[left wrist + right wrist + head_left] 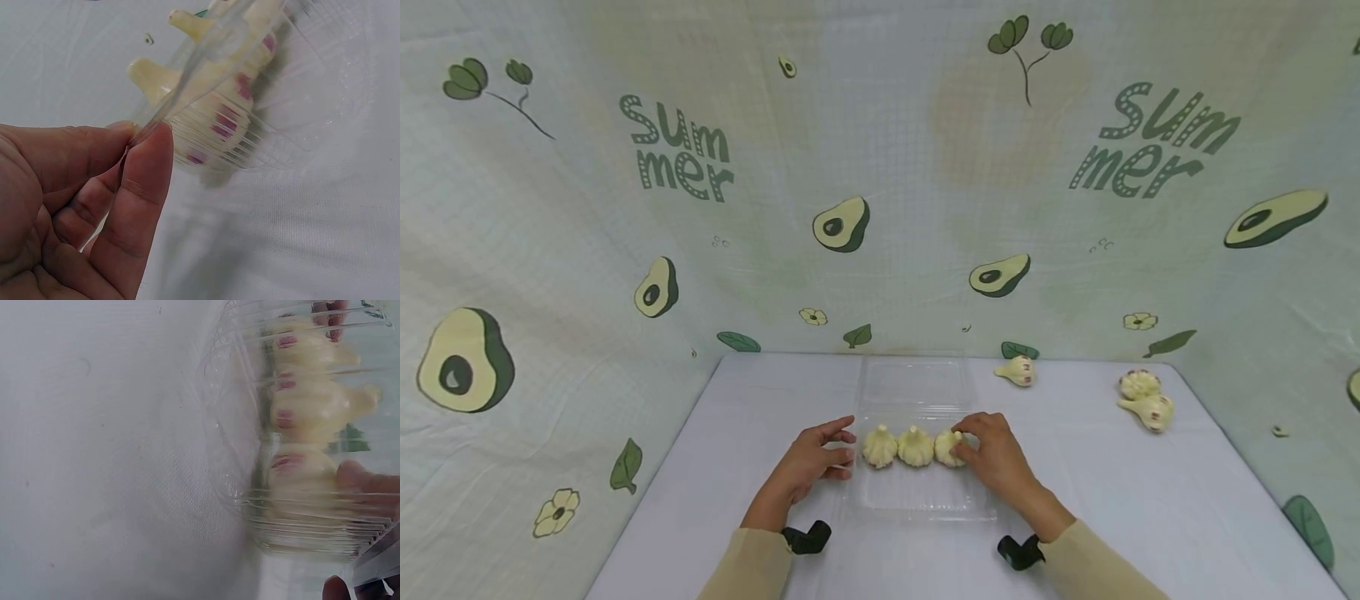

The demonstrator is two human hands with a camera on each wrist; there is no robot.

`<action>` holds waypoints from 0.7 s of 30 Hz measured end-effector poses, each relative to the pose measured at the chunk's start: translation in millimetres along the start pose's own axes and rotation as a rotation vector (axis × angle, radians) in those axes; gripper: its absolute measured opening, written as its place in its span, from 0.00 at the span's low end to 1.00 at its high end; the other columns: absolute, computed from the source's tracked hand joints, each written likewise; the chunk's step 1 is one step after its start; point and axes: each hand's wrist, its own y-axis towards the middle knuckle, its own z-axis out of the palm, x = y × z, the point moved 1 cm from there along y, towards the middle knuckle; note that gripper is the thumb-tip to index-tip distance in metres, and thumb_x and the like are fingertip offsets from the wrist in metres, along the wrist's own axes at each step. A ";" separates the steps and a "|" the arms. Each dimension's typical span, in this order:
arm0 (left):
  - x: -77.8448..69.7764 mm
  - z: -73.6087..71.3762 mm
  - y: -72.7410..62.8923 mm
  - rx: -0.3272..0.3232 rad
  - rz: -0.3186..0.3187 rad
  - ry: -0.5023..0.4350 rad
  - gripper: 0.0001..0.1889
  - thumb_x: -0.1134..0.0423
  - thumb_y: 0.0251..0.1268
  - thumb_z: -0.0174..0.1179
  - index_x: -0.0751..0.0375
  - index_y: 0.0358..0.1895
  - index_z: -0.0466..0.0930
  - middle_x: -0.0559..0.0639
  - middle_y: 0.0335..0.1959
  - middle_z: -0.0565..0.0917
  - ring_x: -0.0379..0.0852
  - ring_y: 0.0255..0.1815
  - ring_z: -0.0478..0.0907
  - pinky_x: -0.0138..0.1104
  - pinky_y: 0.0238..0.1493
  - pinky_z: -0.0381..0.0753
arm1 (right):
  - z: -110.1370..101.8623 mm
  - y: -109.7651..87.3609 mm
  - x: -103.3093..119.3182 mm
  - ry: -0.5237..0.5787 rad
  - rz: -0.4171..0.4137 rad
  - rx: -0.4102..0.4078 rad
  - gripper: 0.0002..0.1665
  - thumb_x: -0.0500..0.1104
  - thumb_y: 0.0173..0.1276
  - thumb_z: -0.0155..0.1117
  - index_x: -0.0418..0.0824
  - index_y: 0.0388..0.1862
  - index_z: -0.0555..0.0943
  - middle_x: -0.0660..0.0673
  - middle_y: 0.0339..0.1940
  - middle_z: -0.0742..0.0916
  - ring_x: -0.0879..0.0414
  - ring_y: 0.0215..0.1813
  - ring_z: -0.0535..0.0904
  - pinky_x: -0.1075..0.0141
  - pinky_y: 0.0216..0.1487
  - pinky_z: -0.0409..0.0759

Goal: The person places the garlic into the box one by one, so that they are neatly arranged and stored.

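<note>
A clear plastic container [917,497] lies on the table with its lid folded back behind it. Inside stand three garlic bulbs in a row: a left bulb [880,447], a middle bulb [915,448] and a right bulb [946,450]. My left hand [811,458] is at the container's left side; the left wrist view shows its thumb and forefinger pinching the plastic rim [164,107]. My right hand [1000,457] reaches over the right side, its thumb and fingers gripping the right bulb near the stem. Ribbed container wall [312,534] partly veils the bulbs in the right wrist view.
The container's clear lid [913,383] lies open toward the back edge. One loose garlic bulb [1018,371] rests at the back, right of the lid. Two more lie together at the far right, a rear bulb [1139,384] and a front bulb [1153,412]. Printed cloth [910,125] hangs behind the table.
</note>
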 end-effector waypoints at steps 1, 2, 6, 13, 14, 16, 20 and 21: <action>0.2 0.0 0.1 0.001 0.000 0.001 0.36 0.75 0.71 0.65 0.61 0.81 0.66 0.62 0.62 0.78 0.46 0.42 0.84 0.37 0.39 0.91 | 0.0 0.2 -0.3 -0.002 -0.001 0.001 0.11 0.37 0.64 0.78 0.43 0.46 0.90 0.47 0.49 0.89 0.49 0.54 0.78 0.50 0.56 0.81; 0.5 0.0 0.4 0.000 -0.004 0.001 0.36 0.75 0.71 0.65 0.60 0.81 0.66 0.62 0.62 0.78 0.46 0.42 0.84 0.37 0.40 0.91 | 0.0 0.4 -0.4 -0.003 -0.004 0.001 0.11 0.37 0.64 0.78 0.43 0.46 0.90 0.47 0.49 0.89 0.49 0.54 0.78 0.50 0.56 0.81; 1.1 0.1 0.1 0.002 -0.004 0.004 0.36 0.75 0.71 0.64 0.60 0.81 0.66 0.62 0.62 0.78 0.46 0.42 0.84 0.37 0.40 0.91 | 1.4 1.1 -1.7 -0.005 0.002 0.005 0.12 0.37 0.64 0.78 0.42 0.47 0.90 0.46 0.50 0.89 0.49 0.55 0.78 0.50 0.56 0.81; -0.2 0.5 -1.0 0.003 -0.002 0.006 0.36 0.75 0.71 0.65 0.61 0.81 0.66 0.64 0.63 0.77 0.46 0.42 0.84 0.37 0.40 0.91 | 0.7 -1.6 -3.1 0.045 0.031 0.021 0.20 0.40 0.65 0.79 0.40 0.55 0.88 0.43 0.57 0.88 0.45 0.60 0.77 0.47 0.61 0.80; -0.2 0.5 -1.1 0.004 0.001 0.007 0.36 0.75 0.71 0.65 0.61 0.81 0.66 0.64 0.63 0.77 0.45 0.42 0.84 0.37 0.40 0.91 | 0.2 -2.2 -3.0 0.052 0.037 0.025 0.21 0.40 0.65 0.79 0.40 0.56 0.88 0.43 0.57 0.88 0.45 0.60 0.77 0.47 0.61 0.80; -0.1 0.4 -1.5 0.005 0.003 0.010 0.36 0.75 0.71 0.65 0.61 0.81 0.66 0.64 0.63 0.77 0.45 0.42 0.84 0.37 0.40 0.91 | -1.1 -3.1 -3.3 0.073 0.043 0.028 0.23 0.42 0.65 0.79 0.40 0.58 0.87 0.43 0.59 0.87 0.46 0.59 0.77 0.50 0.57 0.81; -0.2 0.5 -1.7 0.007 0.006 0.009 0.36 0.75 0.70 0.66 0.62 0.81 0.66 0.64 0.63 0.77 0.45 0.42 0.84 0.36 0.40 0.91 | -5.6 -2.8 -4.8 0.145 0.073 0.043 0.27 0.47 0.67 0.79 0.41 0.62 0.85 0.43 0.60 0.86 0.46 0.57 0.79 0.59 0.51 0.81; -0.4 0.5 -1.7 0.008 0.011 0.013 0.36 0.75 0.70 0.66 0.62 0.81 0.66 0.64 0.63 0.77 0.45 0.42 0.84 0.36 0.39 0.91 | -7.1 -2.5 -5.8 0.168 0.084 0.046 0.27 0.48 0.67 0.78 0.41 0.63 0.85 0.42 0.60 0.86 0.45 0.57 0.79 0.60 0.50 0.81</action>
